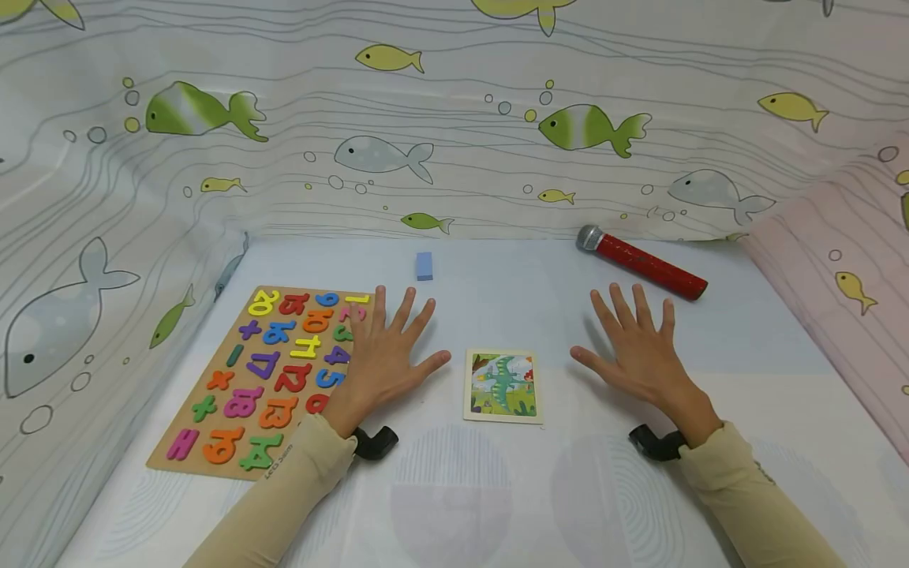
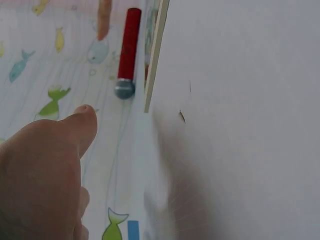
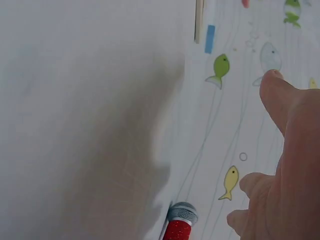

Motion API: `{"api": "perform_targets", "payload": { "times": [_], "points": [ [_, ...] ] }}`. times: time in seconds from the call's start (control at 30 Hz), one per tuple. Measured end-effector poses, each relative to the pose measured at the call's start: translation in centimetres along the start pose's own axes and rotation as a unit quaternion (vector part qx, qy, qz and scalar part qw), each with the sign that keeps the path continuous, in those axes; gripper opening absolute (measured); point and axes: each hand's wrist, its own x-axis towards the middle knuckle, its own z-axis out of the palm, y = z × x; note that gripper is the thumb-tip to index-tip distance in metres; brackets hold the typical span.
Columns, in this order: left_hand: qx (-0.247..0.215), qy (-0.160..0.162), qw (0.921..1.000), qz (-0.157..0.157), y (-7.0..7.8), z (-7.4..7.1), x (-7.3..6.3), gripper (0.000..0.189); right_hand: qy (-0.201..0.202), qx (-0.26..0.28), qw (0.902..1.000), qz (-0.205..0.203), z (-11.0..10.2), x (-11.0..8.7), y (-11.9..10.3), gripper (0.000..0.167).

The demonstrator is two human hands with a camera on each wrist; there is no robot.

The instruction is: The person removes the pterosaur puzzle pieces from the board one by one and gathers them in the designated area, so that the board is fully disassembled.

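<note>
My left hand [image 1: 387, 355] is spread palm down with fingers apart, overlapping the right side of a wooden number board [image 1: 237, 355] in the head view. Nothing is in its grasp. My right hand [image 1: 639, 355] is spread the same way, holding nothing, with a red toy microphone [image 1: 652, 266] beyond its fingertips. Between the two hands lies a small square picture puzzle [image 1: 502, 386] with a green dinosaur and a pale frame. The left wrist view shows the thumb [image 2: 82, 125] raised over the table; the right wrist view shows the other thumb [image 3: 277, 95].
A small blue block [image 1: 424, 267] sits near the back, beyond the left fingertips. Fish-printed cloth walls [image 1: 454, 118] enclose the white table [image 1: 454, 489] at the back and both sides. Colourful numbers and signs fill the board at left.
</note>
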Motion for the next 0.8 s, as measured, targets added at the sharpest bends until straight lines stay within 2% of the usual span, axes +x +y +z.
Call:
{"api": "perform_targets", "payload": {
  "times": [0.17, 0.33, 0.4, 0.6, 0.8],
  "points": [
    [0.003, -0.013, 0.9999, 0.004, 0.1, -0.1, 0.0, 0.090, 0.002, 0.020, 0.9997, -0.016, 0.0, 0.4, -0.3, 0.097],
    [0.006, -0.036, 0.9991, 0.024, 0.5, -0.3, 0.1, 0.091, -0.010, 0.063, 0.9965, -0.054, -0.1, 1.2, -1.0, 0.095],
    [0.008, -0.041, 0.9983, 0.040, 0.8, -0.3, 0.1, 0.093, -0.020, 0.082, 0.9938, -0.073, -0.1, 1.6, -1.5, 0.095],
    [-0.024, -0.075, 0.9930, 0.089, 1.9, 0.0, 0.1, 0.107, -0.041, 0.135, 0.9817, -0.128, 0.4, 2.4, -3.0, 0.096],
    [-0.058, -0.121, 0.9851, 0.107, 3.0, 0.7, -0.2, 0.119, -0.074, 0.153, 0.9705, -0.171, 1.5, 3.4, -4.3, 0.094]
  ]
}}
